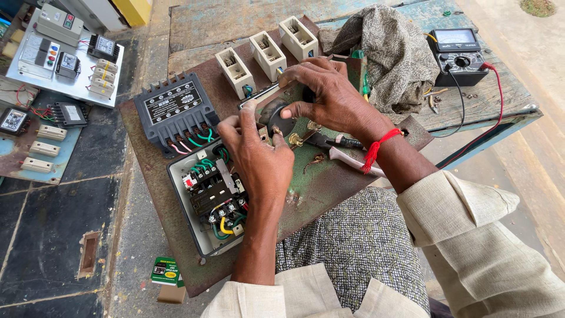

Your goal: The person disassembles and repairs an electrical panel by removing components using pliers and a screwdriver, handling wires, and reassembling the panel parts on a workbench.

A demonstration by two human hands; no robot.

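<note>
Fingers of both hands pinch one black round part [282, 121], seemingly; three white fuse holders [268, 54] behind.

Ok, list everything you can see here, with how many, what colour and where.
Rusty metal panel: one, brown-green, across the lap.
Black finned unit: one, panel's upper left.
Open starter box: one, pale casing, coloured wires, below it.
Ceramic fuse holders: three, cream, panel's top edge.
Round black switch: one, between the hands.
Pliers: one, pink handles, under the right wrist.
Cloth: one, grey, on the table.
Multimeter: one, black, red and black leads, table's right.
Spare boards: two, left floor.
Left hand: on the switch.
Right hand: red wrist thread, on the switch.
</note>
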